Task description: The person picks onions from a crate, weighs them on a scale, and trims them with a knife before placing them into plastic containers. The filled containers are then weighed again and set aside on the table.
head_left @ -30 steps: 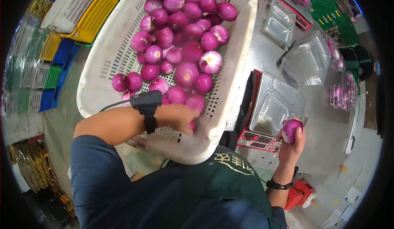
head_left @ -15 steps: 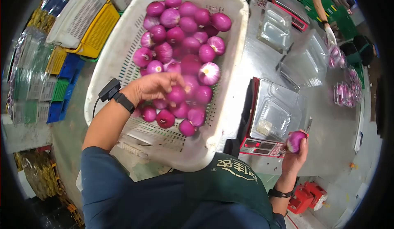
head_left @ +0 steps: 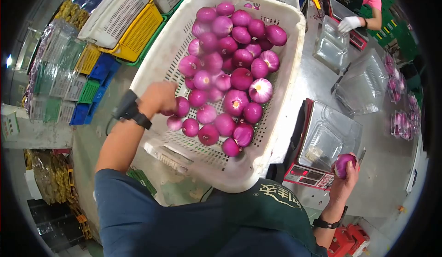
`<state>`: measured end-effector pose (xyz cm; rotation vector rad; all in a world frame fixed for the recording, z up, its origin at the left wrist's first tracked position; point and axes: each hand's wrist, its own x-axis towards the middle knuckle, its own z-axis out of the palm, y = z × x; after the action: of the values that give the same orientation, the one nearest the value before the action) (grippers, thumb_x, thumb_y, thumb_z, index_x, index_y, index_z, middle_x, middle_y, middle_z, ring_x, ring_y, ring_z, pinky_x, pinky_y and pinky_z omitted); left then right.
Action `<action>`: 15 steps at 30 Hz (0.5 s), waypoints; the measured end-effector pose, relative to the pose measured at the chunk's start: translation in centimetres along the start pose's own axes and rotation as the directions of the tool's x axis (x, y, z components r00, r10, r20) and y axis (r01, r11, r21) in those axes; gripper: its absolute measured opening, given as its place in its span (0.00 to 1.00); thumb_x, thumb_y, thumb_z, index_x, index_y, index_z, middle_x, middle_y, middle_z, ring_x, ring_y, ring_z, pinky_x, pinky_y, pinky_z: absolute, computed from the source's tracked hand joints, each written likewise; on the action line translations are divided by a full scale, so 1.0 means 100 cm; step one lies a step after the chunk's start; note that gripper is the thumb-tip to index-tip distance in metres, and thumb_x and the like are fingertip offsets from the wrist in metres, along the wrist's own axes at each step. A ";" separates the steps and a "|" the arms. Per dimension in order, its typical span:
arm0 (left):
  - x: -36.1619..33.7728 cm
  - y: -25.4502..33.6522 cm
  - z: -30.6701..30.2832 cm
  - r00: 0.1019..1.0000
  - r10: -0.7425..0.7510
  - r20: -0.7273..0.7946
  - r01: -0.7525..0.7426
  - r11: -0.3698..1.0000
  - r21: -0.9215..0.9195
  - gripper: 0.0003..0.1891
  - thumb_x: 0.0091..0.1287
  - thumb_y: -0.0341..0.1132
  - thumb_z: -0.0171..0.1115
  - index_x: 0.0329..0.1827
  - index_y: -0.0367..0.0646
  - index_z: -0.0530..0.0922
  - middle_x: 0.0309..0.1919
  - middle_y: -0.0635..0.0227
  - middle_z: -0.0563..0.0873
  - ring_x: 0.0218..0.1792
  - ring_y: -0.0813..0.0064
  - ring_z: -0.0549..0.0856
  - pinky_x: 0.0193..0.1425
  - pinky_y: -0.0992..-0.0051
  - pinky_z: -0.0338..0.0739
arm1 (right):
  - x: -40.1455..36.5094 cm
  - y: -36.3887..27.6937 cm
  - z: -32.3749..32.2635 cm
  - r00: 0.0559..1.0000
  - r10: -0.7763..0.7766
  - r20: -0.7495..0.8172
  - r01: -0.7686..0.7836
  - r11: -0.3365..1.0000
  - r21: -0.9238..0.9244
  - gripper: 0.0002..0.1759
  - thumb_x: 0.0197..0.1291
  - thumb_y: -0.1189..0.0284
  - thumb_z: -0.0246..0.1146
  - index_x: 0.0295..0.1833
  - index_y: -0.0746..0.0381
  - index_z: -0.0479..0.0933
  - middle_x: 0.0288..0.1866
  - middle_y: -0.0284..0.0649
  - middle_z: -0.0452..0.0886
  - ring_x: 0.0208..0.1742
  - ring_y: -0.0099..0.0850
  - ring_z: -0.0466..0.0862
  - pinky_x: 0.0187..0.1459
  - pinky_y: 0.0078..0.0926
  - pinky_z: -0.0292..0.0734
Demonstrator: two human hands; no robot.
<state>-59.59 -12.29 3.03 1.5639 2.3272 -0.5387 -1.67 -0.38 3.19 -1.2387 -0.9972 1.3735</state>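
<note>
A white perforated crate [head_left: 281,132] holds many peeled red onions [head_left: 241,79]. My left hand [head_left: 159,98] is over the crate's left side, beside a small group of onions; its fingers are curled downward, blurred and partly hidden. To the right, my right hand [head_left: 345,183] grips a red onion [head_left: 345,166], and a thin metal blade tip [head_left: 362,155] shows beside it. Just left of that hand, a clear plastic tray [head_left: 328,139] rests on a red scale [head_left: 304,174], with a small pale piece inside.
Clear trays [head_left: 332,45] and a clear open clamshell [head_left: 363,84] lie on the metal table [head_left: 368,132]. Packed onions [head_left: 401,124] are at the far right. A co-worker's gloved hand [head_left: 350,24] touches the trays. Stacked white and yellow crates [head_left: 133,38] stand left.
The view has shifted, so the crate and table appear further right. My left hand has moved from the onions in the middle toward the crate's left side. The co-worker's gloved hand is now at the trays.
</note>
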 end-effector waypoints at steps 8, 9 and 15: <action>0.023 -0.005 0.130 0.986 -0.014 -0.165 0.131 0.679 0.722 0.04 0.51 0.44 0.74 0.27 0.59 0.91 0.20 0.80 0.88 0.23 0.72 0.89 0.20 0.57 0.80 | -0.005 -0.004 -0.016 0.999 -0.031 -0.040 0.034 0.996 0.077 0.24 0.68 0.64 0.69 0.65 0.62 0.74 0.50 0.40 0.82 0.45 0.31 0.85 0.43 0.30 0.85; 0.043 -0.012 0.135 0.991 -0.131 0.015 0.087 0.740 0.667 0.06 0.51 0.44 0.76 0.30 0.60 0.92 0.24 0.80 0.90 0.26 0.71 0.90 0.22 0.55 0.81 | -0.006 -0.006 -0.017 0.997 -0.032 -0.067 0.039 0.993 0.108 0.24 0.68 0.65 0.69 0.65 0.61 0.74 0.49 0.40 0.81 0.44 0.30 0.85 0.42 0.30 0.85; 0.008 0.009 0.009 0.976 -0.047 0.214 0.105 0.957 -0.270 0.28 0.50 0.53 0.82 0.49 0.45 0.90 0.41 0.62 0.94 0.46 0.67 0.93 0.53 0.65 0.86 | -0.008 -0.011 -0.040 0.994 0.042 -0.105 -0.016 0.973 0.230 0.34 0.60 0.70 0.72 0.70 0.58 0.67 0.55 0.41 0.78 0.49 0.32 0.84 0.44 0.32 0.84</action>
<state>-59.06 -11.77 1.80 1.2326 2.2009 -0.3497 2.42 -1.12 3.81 -1.1459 -0.7252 1.3850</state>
